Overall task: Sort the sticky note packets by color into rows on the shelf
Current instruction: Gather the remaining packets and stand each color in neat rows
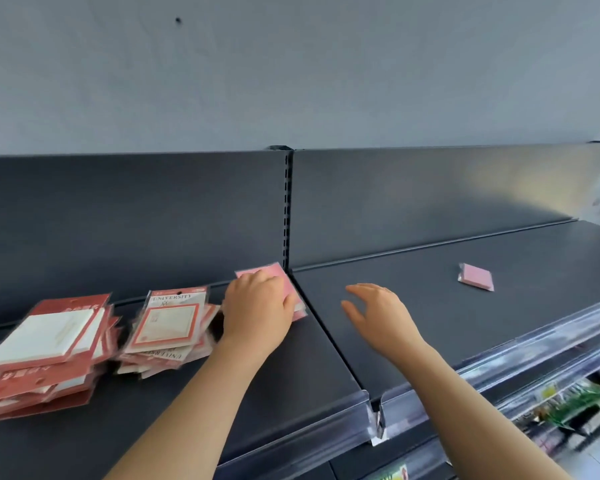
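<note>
The left hand (257, 315) is gripping a pink stack (278, 276) beside the shelf (492, 327) joint, probably separating it from red piles (167, 327) at its 9 o'clock, while the right hand (378, 313), fingers wide, is hovering short of the lone pink packet (476, 277) at its 2 o'clock.

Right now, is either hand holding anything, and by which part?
The left hand grips a pink packet across its middle, fingers curled over it; the right hand holds nothing.
</note>
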Motion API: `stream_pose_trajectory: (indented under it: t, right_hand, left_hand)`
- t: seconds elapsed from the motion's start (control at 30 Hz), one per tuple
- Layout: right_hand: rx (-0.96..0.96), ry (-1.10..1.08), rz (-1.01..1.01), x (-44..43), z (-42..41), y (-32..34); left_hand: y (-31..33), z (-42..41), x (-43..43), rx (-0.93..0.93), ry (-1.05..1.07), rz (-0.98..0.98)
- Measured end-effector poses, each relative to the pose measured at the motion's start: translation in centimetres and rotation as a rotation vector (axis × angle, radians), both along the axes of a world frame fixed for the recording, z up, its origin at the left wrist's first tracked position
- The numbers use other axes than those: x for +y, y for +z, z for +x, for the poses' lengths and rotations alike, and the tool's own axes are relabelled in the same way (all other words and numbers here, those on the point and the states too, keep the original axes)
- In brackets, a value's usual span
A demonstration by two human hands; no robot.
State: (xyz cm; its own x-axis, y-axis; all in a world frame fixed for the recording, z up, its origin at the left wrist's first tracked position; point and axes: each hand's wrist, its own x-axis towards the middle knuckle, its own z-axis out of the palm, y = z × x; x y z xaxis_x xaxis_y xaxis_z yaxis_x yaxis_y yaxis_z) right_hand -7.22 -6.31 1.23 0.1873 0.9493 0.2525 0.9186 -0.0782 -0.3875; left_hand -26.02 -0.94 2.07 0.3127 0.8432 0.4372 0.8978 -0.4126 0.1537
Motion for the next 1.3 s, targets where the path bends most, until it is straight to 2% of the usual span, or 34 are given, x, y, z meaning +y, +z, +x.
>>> stream_pose_trajectory:
  t: [0.17,0.43,0.73,0.87,1.07,1.17,1.23,1.3]
  right_hand:
    - [0.005,-0.068,0.011,0.0,3.8,-0.2]
    - [-0.033,-0.182,-0.019,-0.1,14.2,-1.2]
    - [-0.131,-0.287,-0.182,2.1,27.5,-5.0]
    - [-0.088,-0.167,-0.128,3.7,27.7,-5.7]
    - [0.0,0.218,-0.013,3.6,21.5,-5.0]
    - [0.143,0.362,-0.005,3.1,18.6,-4.2]
    - [0.24,0.402,-0.027,2.9,17.3,-3.6]
    - [0.235,0.359,-0.033,3.1,16.5,-3.5]
  left_hand:
    - [0.9,5.4,0.3,-0.121,-0.135,-0.016]
    - [-1.0,13.7,0.2,-0.033,-0.144,-0.129]
    - [-3.5,19.2,0.4,0.02,0.006,-0.253]
    - [-3.8,18.9,0.1,-0.035,0.084,-0.238]
    - [-4.3,17.4,-1.1,-0.097,0.209,-0.288]
    - [-4.3,17.1,-1.6,-0.149,0.224,-0.321]
    - [-4.0,16.9,-1.9,-0.197,0.21,-0.355]
    - [-3.6,16.9,-2.2,-0.198,0.183,-0.403]
